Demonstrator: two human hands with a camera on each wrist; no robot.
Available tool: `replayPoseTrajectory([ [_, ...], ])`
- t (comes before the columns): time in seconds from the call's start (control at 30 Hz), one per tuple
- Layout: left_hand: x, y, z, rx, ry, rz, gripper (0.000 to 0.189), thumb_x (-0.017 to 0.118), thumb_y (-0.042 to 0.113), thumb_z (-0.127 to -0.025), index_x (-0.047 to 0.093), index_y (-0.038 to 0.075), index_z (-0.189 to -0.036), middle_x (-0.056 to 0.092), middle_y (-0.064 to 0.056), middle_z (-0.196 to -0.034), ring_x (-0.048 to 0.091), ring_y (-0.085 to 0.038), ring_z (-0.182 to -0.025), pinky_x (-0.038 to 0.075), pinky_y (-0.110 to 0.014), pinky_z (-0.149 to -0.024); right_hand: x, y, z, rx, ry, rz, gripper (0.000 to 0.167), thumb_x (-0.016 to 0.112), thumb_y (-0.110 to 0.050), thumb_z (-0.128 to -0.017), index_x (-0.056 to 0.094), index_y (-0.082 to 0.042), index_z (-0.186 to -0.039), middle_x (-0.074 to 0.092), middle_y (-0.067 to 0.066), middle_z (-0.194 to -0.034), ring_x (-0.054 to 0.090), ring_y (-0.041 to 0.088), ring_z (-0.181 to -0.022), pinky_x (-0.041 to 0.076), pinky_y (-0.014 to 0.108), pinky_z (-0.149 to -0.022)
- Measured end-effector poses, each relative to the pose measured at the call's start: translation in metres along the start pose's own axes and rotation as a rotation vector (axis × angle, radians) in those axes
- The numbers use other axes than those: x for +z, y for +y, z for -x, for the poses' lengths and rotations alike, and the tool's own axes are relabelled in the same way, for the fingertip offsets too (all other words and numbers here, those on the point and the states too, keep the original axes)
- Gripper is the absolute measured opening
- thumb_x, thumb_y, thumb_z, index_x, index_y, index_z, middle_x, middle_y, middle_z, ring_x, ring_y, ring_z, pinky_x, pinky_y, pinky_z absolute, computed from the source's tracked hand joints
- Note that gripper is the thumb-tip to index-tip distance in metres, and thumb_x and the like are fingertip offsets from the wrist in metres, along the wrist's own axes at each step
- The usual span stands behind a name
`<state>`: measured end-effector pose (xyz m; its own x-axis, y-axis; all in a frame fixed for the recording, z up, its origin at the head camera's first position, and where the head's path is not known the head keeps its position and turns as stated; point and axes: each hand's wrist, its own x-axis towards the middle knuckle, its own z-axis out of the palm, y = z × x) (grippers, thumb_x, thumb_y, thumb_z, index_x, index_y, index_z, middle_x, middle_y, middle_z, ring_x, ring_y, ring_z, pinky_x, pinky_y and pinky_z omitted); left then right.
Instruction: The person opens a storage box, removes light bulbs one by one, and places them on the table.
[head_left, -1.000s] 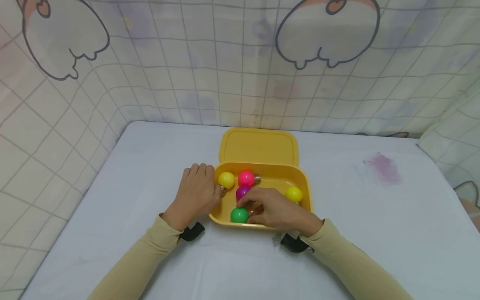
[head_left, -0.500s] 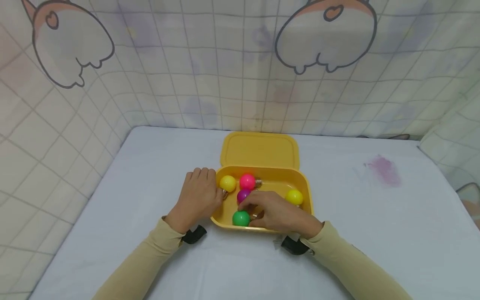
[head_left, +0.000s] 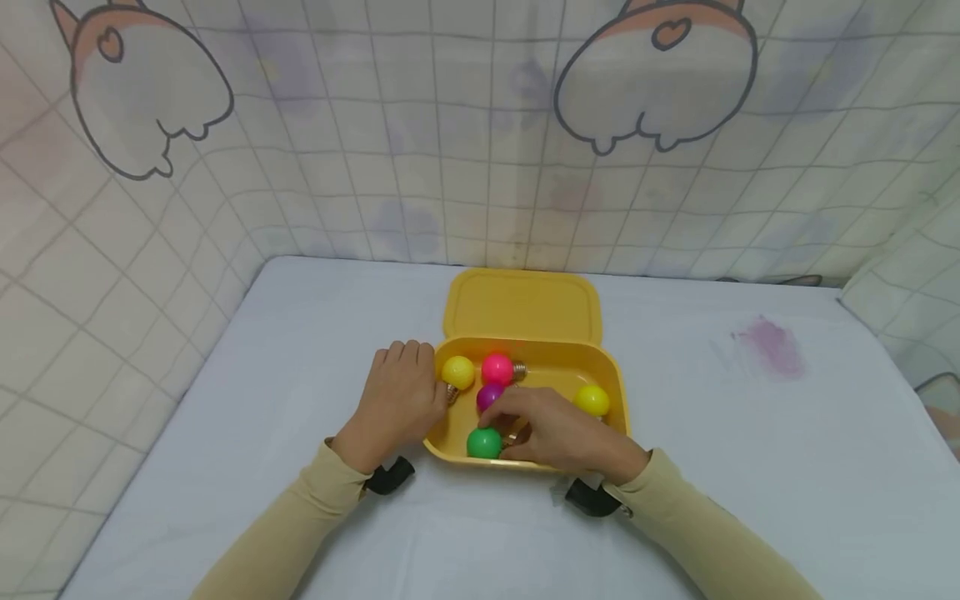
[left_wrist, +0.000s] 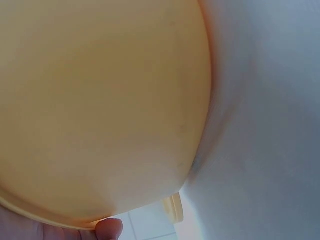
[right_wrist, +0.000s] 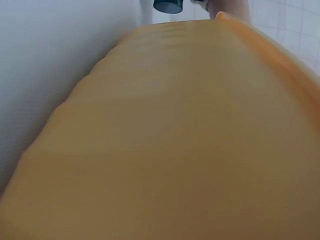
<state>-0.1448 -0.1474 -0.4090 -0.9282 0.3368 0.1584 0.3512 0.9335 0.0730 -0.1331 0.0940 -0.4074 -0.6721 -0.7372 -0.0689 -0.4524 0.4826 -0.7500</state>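
Note:
A yellow plastic box [head_left: 558,465] lies open on the table, holding several toy light bulbs with metallic screw bases. My left hand [head_left: 397,400] grips its left rim, thumb toward the inside; in the left wrist view a fingertip [left_wrist: 109,229] shows past the rim. Inside, my right hand [head_left: 558,433] pinches a green bulb [head_left: 484,443] near the front wall, index finger and thumb at the side of its base. A purple bulb [head_left: 491,397], partly hidden by that hand, lies just behind. Farther back are a pink bulb [head_left: 497,368] and a yellow bulb [head_left: 458,372].
Another yellow bulb [head_left: 592,400] lies at the box's right end. The yellow lid [head_left: 522,304] lies flat behind the box. White cloth with a pink stain [head_left: 772,346] covers the table. A grid-patterned curtain [head_left: 480,167] hangs behind. The box's outer wall [right_wrist: 165,125] fills the right wrist view.
The head view has shifted slightly, so everything sits a little lower in it. Both hands keep their places at the box, and the bulbs lie as before.

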Motion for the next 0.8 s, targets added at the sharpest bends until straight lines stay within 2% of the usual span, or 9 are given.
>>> replayPoseTrajectory([
  [0.27, -0.0004, 0.0029, -0.0012, -0.020, -0.032, 0.013, 0.021, 0.052, 0.023, -0.094, 0.048, 0.002, -0.092, 0.042, -0.008, -0.078, 0.040, -0.026, -0.077, 0.033, -0.037, -0.073, -0.0017, 0.0005, 0.0041, 0.001, -0.018, -0.054, 0.034, 0.079, -0.014, -0.090, 0.070, -0.016, -0.122, 0.070, -0.001, -0.121, 0.073, 0.014, -0.105, 0.060, 0.021, -0.087],
  [0.4, -0.0011, 0.0026, -0.0006, -0.017, -0.025, 0.017, 0.021, 0.052, 0.023, -0.094, 0.047, 0.002, -0.091, 0.042, -0.008, -0.078, 0.039, -0.026, -0.076, 0.032, -0.036, -0.072, -0.0030, -0.0013, 0.0044, 0.018, -0.021, -0.068, 0.035, 0.079, -0.011, -0.089, 0.070, -0.015, -0.122, 0.071, 0.000, -0.121, 0.073, 0.015, -0.103, 0.060, 0.022, -0.087],
  [0.8, 0.0004, 0.0023, 0.0005, -0.024, -0.039, 0.026, 0.020, 0.050, 0.023, -0.094, 0.048, 0.003, -0.093, 0.043, -0.008, -0.079, 0.040, -0.025, -0.077, 0.034, -0.037, -0.074, -0.0061, 0.0022, 0.0086, 0.077, -0.033, -0.107, 0.034, 0.078, -0.010, -0.089, 0.070, -0.015, -0.122, 0.074, -0.001, -0.115, 0.072, 0.015, -0.100, 0.060, 0.025, -0.088],
])
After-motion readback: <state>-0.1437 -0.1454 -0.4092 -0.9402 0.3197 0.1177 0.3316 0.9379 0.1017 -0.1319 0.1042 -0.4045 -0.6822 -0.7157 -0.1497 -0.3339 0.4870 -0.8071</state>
